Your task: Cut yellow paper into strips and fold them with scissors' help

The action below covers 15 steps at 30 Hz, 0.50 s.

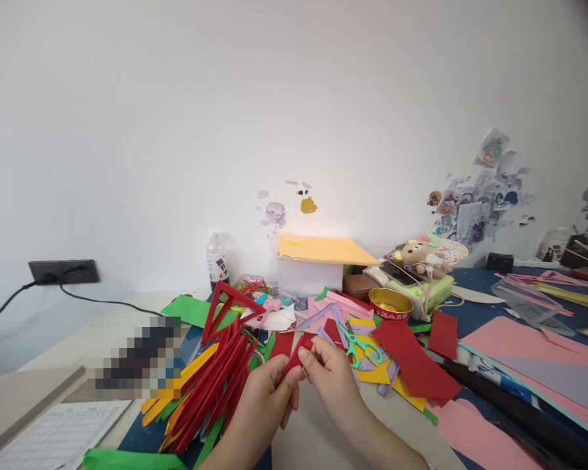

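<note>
Between my two hands is a small folded piece of red paper [294,359], pinched from both sides above the table. My left hand [270,385] grips its lower end with thumb and fingers closed. The upper end is pinched by my right hand [326,369], which partly hides it. Left of my hands lies a pile of folded red paper strips [215,385], with yellow and green ones among them. A red paper triangle frame [228,313] rests on top of that pile. Turquoise-handled scissors [357,346] lie on paper scraps just beyond my right hand.
A white box [310,277] with orange sheets [323,249] on top stands by the wall. Nearby are a bottle [217,261], a gold-lined round tin [391,303] and a plush bear [421,256]. Pink sheets [509,346] lie right; a printed form [59,434] lies left.
</note>
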Motion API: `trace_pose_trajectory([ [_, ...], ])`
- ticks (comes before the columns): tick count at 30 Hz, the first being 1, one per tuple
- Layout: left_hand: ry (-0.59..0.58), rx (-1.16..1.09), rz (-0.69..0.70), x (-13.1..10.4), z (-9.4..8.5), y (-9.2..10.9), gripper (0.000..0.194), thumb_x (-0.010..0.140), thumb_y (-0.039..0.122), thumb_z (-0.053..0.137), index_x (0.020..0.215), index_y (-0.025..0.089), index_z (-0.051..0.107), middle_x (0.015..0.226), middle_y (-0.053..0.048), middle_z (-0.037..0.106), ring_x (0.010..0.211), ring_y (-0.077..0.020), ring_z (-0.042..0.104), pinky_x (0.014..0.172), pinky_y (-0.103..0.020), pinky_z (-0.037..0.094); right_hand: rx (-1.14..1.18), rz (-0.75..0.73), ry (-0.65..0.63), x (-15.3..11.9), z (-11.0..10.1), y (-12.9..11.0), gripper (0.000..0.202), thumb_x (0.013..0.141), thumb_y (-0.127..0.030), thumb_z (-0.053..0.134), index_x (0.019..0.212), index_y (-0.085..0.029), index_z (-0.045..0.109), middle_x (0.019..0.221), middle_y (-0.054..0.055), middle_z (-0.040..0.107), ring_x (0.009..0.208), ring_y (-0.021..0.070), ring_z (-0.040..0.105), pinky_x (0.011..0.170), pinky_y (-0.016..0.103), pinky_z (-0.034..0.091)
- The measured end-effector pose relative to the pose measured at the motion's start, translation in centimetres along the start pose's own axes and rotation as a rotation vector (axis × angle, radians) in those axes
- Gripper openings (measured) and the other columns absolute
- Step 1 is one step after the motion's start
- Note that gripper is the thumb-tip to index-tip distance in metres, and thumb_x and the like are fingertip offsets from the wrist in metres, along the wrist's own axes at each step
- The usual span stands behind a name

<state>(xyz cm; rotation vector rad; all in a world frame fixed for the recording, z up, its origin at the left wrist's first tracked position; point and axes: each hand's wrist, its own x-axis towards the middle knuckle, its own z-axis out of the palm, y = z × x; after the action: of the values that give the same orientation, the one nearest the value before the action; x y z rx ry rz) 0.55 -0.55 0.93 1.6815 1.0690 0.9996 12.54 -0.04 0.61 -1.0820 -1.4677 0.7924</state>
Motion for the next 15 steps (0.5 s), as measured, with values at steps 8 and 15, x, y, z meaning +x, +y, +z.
trace_pose_trajectory([
  [8, -0.138, -0.030, -0.059, 0.2, 0.1, -0.7, 0.029, 0.078, 0.046, 0.040, 0.065, 0.021, 0.038, 0.040, 0.007, 0.049, 0.026, -0.0059, 0.039, 0.031, -0.016, 0.023, -0.167, -0.027, 0.086, 0.4, -0.2, 0.4, 0.029, 0.076, -0.034, 0.043, 0.053, -0.021, 0.029, 0.047, -0.008, 0.031, 0.047, 0.0091, 0.029, 0.045, 0.022, 0.021],
  [15, -0.211, -0.046, -0.100, 0.1, 0.6, -1.4, 0.035, 0.075, 0.054, 0.038, 0.068, 0.020, 0.039, 0.043, 0.004, 0.055, 0.025, -0.0068, 0.041, 0.026, -0.016, 0.022, -0.225, -0.064, 0.148, 1.0, -0.9, 0.5, 0.032, 0.073, -0.030, 0.046, 0.051, -0.021, 0.025, 0.047, -0.008, 0.026, 0.046, 0.0093, 0.026, 0.044, 0.023, 0.018],
])
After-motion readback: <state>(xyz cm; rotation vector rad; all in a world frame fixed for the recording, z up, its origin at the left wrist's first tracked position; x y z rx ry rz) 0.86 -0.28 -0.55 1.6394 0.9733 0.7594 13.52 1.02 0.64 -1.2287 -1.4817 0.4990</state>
